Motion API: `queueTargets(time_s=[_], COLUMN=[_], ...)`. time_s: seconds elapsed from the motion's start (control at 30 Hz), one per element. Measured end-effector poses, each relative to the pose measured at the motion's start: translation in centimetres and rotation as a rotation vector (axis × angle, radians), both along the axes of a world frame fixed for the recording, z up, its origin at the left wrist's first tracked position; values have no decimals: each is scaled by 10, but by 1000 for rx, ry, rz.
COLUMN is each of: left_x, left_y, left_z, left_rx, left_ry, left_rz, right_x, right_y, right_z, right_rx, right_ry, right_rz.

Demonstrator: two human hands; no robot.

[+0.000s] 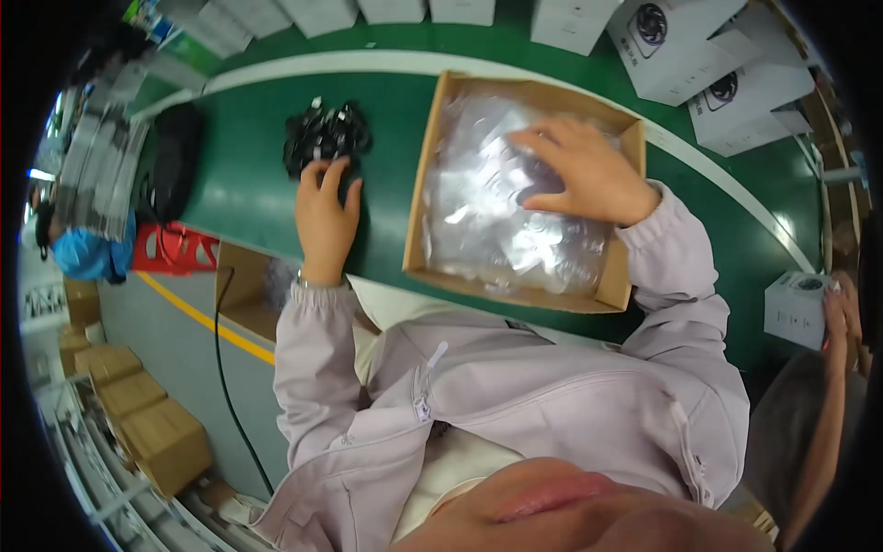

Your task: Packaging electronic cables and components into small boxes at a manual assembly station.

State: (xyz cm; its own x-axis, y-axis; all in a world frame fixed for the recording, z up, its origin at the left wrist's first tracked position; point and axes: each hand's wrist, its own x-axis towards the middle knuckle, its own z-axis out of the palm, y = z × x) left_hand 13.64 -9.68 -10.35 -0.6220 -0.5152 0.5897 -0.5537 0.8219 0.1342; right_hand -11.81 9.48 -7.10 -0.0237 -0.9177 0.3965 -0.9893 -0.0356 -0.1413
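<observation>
My left hand [326,216] reaches over the green table with its fingers apart, the fingertips at the near edge of a heap of small glossy black items [324,133]. They look like coiled cables, but their exact kind is too small to tell. On the right, my right hand [584,170] is spread over an open cardboard box [418,198], thumb and fingers apart above clear plastic bags [478,175]. The crinkled bags fill the box, and I see nothing held between those fingers.
White printed boxes [563,26] line the table's far side, larger ones at right. A black pouch [175,156] lies at the left end, near a red stool [179,248]. Below the edge stands another cardboard box [241,299]. At right, a co-worker's hands touch a small white box [796,313].
</observation>
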Motion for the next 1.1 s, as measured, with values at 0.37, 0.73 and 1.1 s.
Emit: queueTargets(time_s=[0.37,0.73,1.1], left_x=[-14,-82,-91], left_y=[17,71,87], left_z=[20,72,79], left_rx=[481,1535,2061], left_ry=[225,524,154], left_rz=[-85,-670,-968], right_x=[-7,38,9], right_y=[-4,2,-7], right_z=[11,55,76], right_rx=[-129,-449,-644], right_ry=[-666,-730,-152], right_rz=[89,304,50])
